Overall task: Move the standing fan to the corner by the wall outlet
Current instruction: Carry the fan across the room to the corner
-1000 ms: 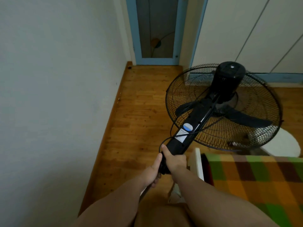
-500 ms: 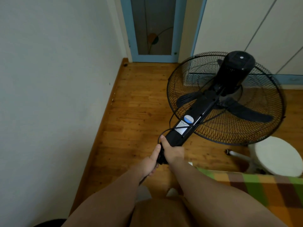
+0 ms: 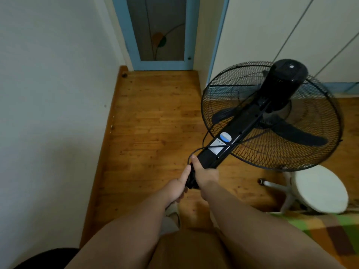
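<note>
Gripping the fan (image 3: 262, 121) by its pole, both the left hand (image 3: 177, 188) and the right hand (image 3: 206, 175) should steer its head toward the eleven-o'clock corner, keeping the cord (image 3: 196, 152) clear.

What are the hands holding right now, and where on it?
Both hands, left and right, grip the fan at the lower end of its black column, below the label.

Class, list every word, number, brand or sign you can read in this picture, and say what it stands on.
No text can be read.
White label on the black standing fan's column: printed marks, too blurred to read.
Round blue-and-white sticker above that label: no legible characters.
Small white dot on the black motor housing: no lettering visible.
</note>
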{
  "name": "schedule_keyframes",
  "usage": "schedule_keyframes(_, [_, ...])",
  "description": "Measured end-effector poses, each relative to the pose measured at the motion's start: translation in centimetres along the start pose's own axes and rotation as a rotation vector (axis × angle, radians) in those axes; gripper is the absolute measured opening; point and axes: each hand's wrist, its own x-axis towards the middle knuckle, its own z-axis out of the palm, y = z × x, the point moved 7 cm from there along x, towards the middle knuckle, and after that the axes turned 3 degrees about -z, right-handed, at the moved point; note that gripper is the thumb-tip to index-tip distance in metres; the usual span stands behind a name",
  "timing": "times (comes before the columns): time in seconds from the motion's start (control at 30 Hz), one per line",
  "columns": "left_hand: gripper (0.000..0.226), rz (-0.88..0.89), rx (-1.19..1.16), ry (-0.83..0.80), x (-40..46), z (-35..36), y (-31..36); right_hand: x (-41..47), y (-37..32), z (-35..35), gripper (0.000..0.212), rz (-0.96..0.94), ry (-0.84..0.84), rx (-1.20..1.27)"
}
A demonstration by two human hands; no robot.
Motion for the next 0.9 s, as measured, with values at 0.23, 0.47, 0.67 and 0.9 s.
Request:
schedule_keyframes(0.23, [0.124, 0.014, 0.083, -0.068, 3.1, -3.6, 3.0, 2.5, -1.9, 2.5, 0.088, 0.021, 0.043, 0.047])
schedule_keyframes(0.47, [0.124, 0.080, 0.092, -0.131, 4.8, -3.6, 7.6, 5.0, -4.8, 1.8, 0.080, 0.011, 0.081, 0.091])
schedule_keyframes(0.67, [0.131, 0.076, 0.167, -0.156, 6.8, -2.2, 12.3, 7.9, -7.9, -0.6, 0.068, 0.003, 0.102, 0.095])
schedule_keyframes(0.9, [0.137, 0.092, 0.225, -0.135, 10.2, 1.2, 20.7, 14.6, -12.7, -4.6, 0.062, -0.001, 0.065, 0.194])
